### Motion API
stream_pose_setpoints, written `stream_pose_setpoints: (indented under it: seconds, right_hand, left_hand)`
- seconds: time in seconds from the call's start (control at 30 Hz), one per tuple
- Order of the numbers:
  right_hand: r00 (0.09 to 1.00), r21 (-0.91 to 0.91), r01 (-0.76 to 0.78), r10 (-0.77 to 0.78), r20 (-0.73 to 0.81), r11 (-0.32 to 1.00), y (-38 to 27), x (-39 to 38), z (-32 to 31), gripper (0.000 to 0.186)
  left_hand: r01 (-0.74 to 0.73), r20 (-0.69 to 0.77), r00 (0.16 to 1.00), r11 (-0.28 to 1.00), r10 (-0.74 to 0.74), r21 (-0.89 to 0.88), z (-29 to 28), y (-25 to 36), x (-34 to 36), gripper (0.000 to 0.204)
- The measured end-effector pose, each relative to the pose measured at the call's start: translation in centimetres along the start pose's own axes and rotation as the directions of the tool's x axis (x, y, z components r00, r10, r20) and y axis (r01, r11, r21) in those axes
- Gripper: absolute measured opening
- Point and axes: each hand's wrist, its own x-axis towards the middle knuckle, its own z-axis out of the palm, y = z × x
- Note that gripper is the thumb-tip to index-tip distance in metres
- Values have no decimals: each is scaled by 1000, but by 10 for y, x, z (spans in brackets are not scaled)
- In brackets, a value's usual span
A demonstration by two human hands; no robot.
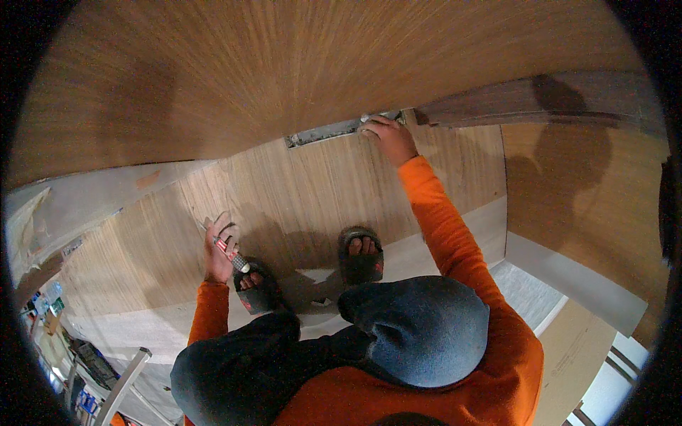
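My left hand (219,245) is low over the wood-grain panel, beside my left foot. Its fingers are wrapped round a slim tube (231,254) with red-and-white markings, a dark patterned section and a pale end. My right hand (389,138) reaches forward to the right end of a long narrow slot (325,133), where the panel meets the upright wood face. Its fingers are bent and closed at the slot's edge, next to a small whitish bit (365,118). What they grip, if anything, is hidden. Grey, rough material shows inside the slot.
A tall wood-grain face (284,64) rises ahead, with another wooden side (568,177) at the right. My sandalled feet (361,257) rest on the panel. At lower left are a metal frame (124,387) and assorted clutter; a cardboard sheet (575,355) lies at lower right.
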Motion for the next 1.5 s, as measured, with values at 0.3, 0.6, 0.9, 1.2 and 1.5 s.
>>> stream_pose_setpoints:
  seconds: [0.3, 0.6, 0.9, 1.2, 1.5]
  right_hand:
    - [971, 516, -189, 239, -30, 835, 56, -19, 15, 25]
    - [991, 226, -132, 137, -5, 965, 38, -5, 1, 23]
    - [1000, 205, -11, 11, 3, 979, 24, 0, -10, 23]
    - [993, 260, -110, 95, 70, 959, 28, 2, -14, 26]
    - [999, 387, -26, 14, 33, 922, 36, 1, -9, 27]
  left_hand:
    - [44, -38, 998, 996, -41, 76, 14, 9, 0, 52]
    - [104, -21, 994, 992, -103, 68, 5, 10, 4, 59]
    - [8, -266, 964, 994, 23, 113, 78, 29, -9, 77]
    - [103, -97, 990, 994, -107, -46, 39, 21, 2, 84]
    - [66, 37, 998, 977, -60, -203, 9, 8, 2, 62]
